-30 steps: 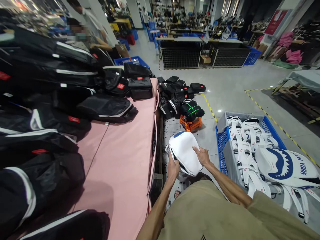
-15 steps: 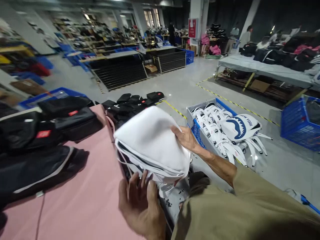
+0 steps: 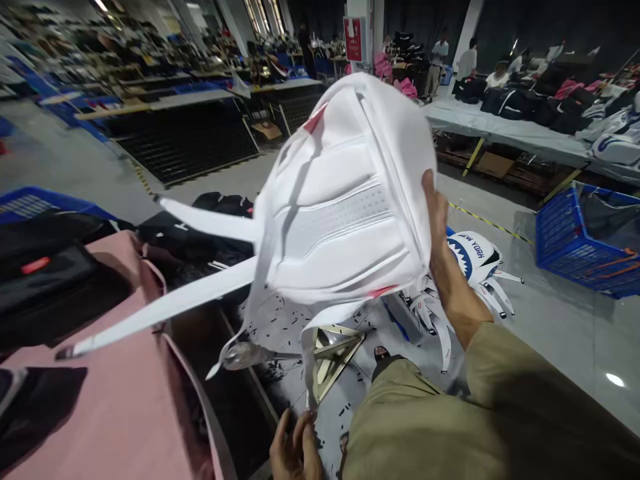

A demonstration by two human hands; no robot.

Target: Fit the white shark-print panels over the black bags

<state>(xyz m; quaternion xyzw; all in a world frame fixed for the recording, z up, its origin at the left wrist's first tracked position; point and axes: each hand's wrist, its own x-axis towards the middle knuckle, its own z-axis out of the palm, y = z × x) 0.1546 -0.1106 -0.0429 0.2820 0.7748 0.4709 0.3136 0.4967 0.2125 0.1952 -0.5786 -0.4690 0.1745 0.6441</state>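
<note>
At its right edge, the white backpack (image 3: 333, 207) is clamped by the right hand's (image 3: 438, 223) fingers. Nearer, the left hand (image 3: 296, 450) is held below, fingers parted.

The glossy grey floor (image 3: 545, 353) is being crossed by a yellow-and-black tape line (image 3: 493, 223), and a bright glare (image 3: 615, 379) is being mirrored in it. At left a worktop (image 3: 115, 427) is being covered by pink sheeting (image 3: 143, 380); at right a long table (image 3: 510, 129) is being draped in a pale cloth (image 3: 460, 119). A red notice (image 3: 353, 40) is being borne by a pale pillar (image 3: 356, 7). The rear is being closed by a dark wall (image 3: 423, 19); light is being admitted by tall windows (image 3: 263, 13).
</note>
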